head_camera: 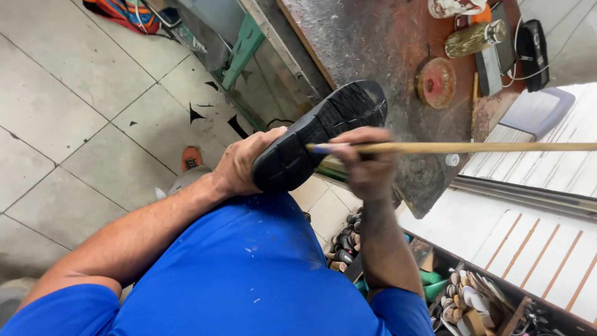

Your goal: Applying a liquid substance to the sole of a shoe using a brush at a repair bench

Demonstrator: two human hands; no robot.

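Observation:
A black shoe point(323, 134) is held sole up in front of my blue shirt, its toe pointing toward the workbench. My left hand point(245, 163) cups the heel end from below. My right hand point(368, 163) grips a long thin wooden stick point(472, 147) that runs off to the right edge. The stick's near end, with a pale bluish tip, rests across the middle of the sole. My right hand is slightly blurred.
A stained workbench point(379, 50) carries a round rusty lid point(436, 82), a mottled bottle point(474, 38) and a dark box with cables point(533, 45). Several shoes fill a low shelf point(463, 298) at the lower right. Tiled floor point(81, 118) lies left, with an orange shoe point(191, 158).

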